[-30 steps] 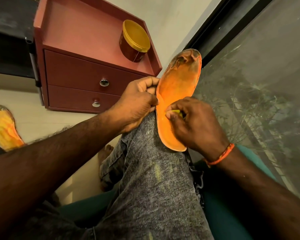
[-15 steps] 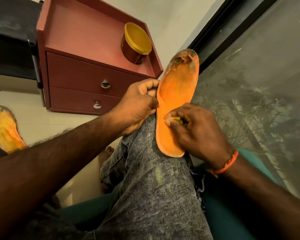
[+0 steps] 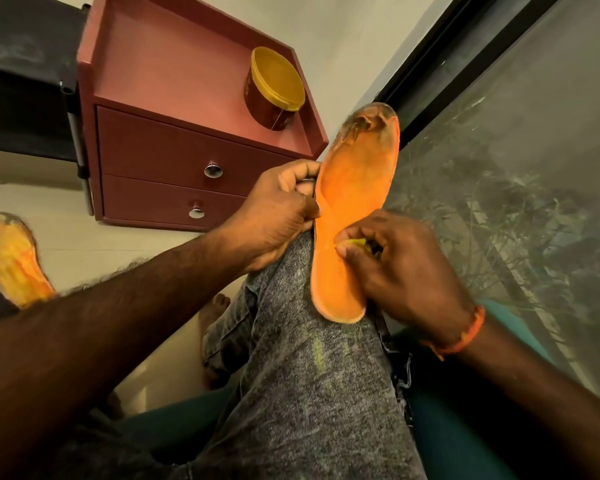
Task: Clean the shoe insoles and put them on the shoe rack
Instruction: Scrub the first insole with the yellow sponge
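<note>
Insole [image 3: 352, 216] propped on my knee [image 3: 291, 306], left hand [image 3: 278, 216] pinching its edge, right hand [image 3: 399, 268] closed on yellow scrubber [image 3: 357, 242] mid-sole; cleaning step, next scrub twd grimy toe end.

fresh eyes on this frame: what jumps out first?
The bright orange insole at centre, propped on the knee of the grey jeans, its far end worn and dirty. The left hand pinches its edge while the right hand presses something small and yellow against it. Behind sits a red drawer unit with a yellow-lidded tub on top, and a second insole lies at far left.
</note>
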